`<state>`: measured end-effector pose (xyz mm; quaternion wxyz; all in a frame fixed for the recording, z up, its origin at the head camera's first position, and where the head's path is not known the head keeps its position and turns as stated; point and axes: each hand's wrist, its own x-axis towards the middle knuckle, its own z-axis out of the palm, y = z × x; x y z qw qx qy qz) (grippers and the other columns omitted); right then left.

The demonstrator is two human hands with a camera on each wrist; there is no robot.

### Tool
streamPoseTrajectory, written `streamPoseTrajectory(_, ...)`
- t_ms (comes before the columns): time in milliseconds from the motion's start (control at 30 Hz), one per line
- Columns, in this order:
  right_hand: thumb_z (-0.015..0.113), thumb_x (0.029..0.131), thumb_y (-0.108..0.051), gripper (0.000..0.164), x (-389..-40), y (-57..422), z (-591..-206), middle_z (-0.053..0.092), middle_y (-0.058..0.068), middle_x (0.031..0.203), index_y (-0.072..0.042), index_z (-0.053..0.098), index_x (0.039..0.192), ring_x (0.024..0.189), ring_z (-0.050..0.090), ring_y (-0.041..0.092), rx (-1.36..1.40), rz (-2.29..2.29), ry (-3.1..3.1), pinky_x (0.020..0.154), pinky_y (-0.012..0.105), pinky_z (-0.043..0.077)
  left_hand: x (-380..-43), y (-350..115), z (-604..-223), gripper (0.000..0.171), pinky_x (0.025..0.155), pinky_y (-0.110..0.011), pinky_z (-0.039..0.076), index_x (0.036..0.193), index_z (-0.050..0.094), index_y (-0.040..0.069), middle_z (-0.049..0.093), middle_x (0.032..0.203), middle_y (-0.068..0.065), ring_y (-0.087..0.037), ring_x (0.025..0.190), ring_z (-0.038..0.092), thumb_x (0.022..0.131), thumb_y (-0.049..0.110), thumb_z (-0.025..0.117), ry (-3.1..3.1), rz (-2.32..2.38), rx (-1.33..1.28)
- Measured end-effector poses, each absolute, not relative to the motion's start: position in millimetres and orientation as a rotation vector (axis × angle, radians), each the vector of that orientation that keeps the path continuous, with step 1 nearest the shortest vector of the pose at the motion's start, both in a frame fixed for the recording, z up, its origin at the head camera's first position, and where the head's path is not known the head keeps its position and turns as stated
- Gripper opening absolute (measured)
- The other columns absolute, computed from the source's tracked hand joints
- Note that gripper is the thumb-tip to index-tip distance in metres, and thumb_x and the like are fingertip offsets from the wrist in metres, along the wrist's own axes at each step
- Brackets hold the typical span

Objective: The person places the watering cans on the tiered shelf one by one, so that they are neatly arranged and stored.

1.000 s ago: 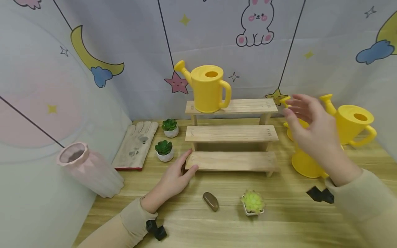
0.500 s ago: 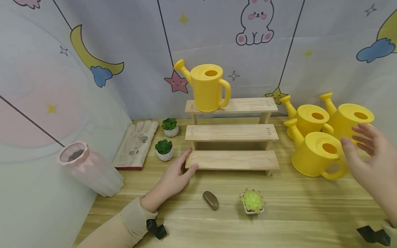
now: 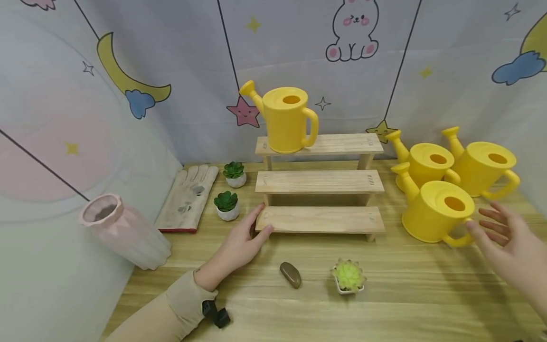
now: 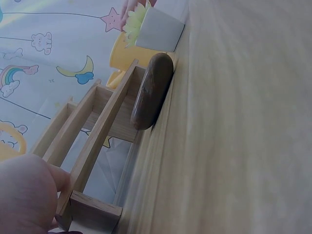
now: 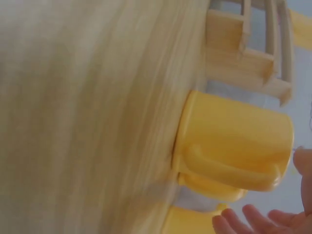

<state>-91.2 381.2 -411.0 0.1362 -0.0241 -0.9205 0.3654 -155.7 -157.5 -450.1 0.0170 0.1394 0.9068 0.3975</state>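
Observation:
A three-step wooden plant stand (image 3: 320, 219) stands on the table, with a yellow watering can (image 3: 284, 123) on its top step. My left hand (image 3: 239, 244) holds the left end of the lowest step, thumb along the front edge and fingers round the side; the left wrist view has this hand (image 4: 27, 192) at the step's end. At the right, my right hand (image 3: 508, 244) hovers with fingers spread beside the handle of the front watering can (image 3: 436, 211). In the right wrist view that can (image 5: 234, 136) is close to the fingers (image 5: 256, 219), which hold nothing.
Two more yellow watering cans (image 3: 427, 164) (image 3: 483, 166) stand behind the front one. A brown stone (image 3: 290, 274) and light-green succulent (image 3: 348, 276) sit before the stand. Two dark-green succulents (image 3: 234, 175) (image 3: 226, 205), a glove (image 3: 185, 199) and a pink-white vase (image 3: 128, 235) are left.
My right hand has moved from above the watering cans to the right and down, beside the front can's handle. The left hand has stayed at the stand.

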Motion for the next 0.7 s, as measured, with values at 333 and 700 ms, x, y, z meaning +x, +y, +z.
streamPoseTrajectory(333, 0.058, 0.105, -0.032, 0.072, -88, 382, -417, 0.048, 0.051, 0.131, 0.011, 0.029, 0.155, 0.093, 0.067, -0.004, -0.086, 0.930, -2.807, 0.059, -0.003, 0.038, -157, -157, -449, 0.076, 0.119, -0.049, 0.040, 0.162, 0.029, 0.027, 0.040, 0.164, -0.005, -0.024, 0.151, 0.039, 0.099, 0.062, 0.054, 2.804, 1.240, 0.442)
streamPoseTrajectory(700, 0.058, 0.105, -0.032, 0.040, -88, 381, -423, 0.070, 0.035, 0.111, 0.004, 0.063, 0.122, 0.073, 0.074, 0.018, -0.086, 0.754, -2.803, 0.051, 0.015, 0.049, -157, -158, -450, 0.076, 0.120, -0.048, 0.039, 0.162, 0.027, 0.032, 0.038, 0.165, -0.002, -0.021, 0.152, 0.038, 0.099, 0.064, 0.053, 2.800, 1.223, 0.416)
